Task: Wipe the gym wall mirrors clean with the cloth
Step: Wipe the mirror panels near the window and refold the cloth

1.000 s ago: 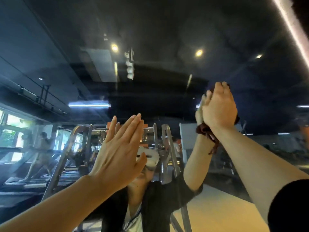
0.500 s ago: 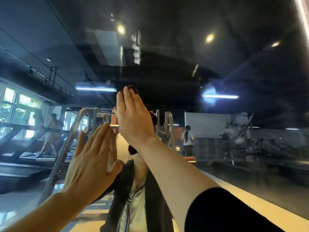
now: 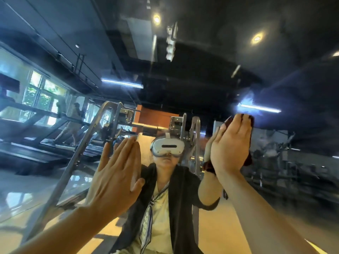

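Dark red cloth sits flat under your right hand, and your straight fingers press it on the mirror. Half a second ago that hand was in the middle of the glass, right above your left hand. Now it is far out to the right, so one long wipe is done. Your left hand holds nothing; it lies flat on the glass with straight fingers, low and left of the cloth.

I think much glass is left to wipe. No mirror edge shows anywhere. You have lots of open room above the cloth and out to the right. Going back left, your other hand is low enough to pass over.
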The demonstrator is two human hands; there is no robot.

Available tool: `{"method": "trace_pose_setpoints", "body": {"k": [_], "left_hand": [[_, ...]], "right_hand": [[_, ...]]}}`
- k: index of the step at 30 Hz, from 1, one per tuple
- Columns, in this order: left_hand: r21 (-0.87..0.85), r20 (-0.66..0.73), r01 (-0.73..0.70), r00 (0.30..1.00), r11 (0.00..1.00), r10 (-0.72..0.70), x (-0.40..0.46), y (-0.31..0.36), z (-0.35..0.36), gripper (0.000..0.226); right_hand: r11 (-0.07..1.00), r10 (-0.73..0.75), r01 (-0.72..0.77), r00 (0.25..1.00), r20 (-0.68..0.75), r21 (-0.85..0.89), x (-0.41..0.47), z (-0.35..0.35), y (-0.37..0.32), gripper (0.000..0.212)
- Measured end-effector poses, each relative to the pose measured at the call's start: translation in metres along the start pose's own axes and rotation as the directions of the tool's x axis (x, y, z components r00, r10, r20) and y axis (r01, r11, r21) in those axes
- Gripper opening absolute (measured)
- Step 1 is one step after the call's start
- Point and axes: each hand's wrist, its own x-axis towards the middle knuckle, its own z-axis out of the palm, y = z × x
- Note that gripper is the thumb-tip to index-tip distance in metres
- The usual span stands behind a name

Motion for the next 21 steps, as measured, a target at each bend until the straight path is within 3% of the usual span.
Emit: {"method": "trace_pose_setpoints", "body": {"k": [7, 11, 14, 17, 21], "left_hand": [[-0.016, -0.006, 0.091, 0.996, 0.996, -0.091, -0.047, -0.024, 0.022, 0.092], [-0.029, -0.034, 0.122, 0.992, 0.992, -0.123, -0.057, -0.024, 0.025, 0.089], [-0.015, -0.011, 0.135, 0.991, 0.991, -0.135, -0.06, -0.019, 0.027, 0.088], [0.009, -0.01, 0.119, 0.993, 0.993, -0.119, -0.06, -0.017, 0.028, 0.086], [-0.008, -0.015, 0.075, 0.997, 0.997, -0.075, -0.061, -0.023, 0.026, 0.08]], "right_hand": [[0.955, -0.297, 0.294, 0.948, 0.114, 0.043, -0.042, 0.037, -0.121, 0.05], [0.862, -0.504, 0.499, 0.83, 0.239, 0.084, -0.071, 0.05, -0.173, 0.054], [0.806, -0.586, 0.58, 0.758, 0.286, 0.114, -0.073, 0.052, -0.175, 0.055], [0.729, -0.681, 0.664, 0.677, 0.28, 0.169, -0.07, 0.036, -0.136, 0.05], [0.827, -0.56, 0.556, 0.799, 0.218, 0.084, -0.066, 0.007, -0.056, 0.045]]}}
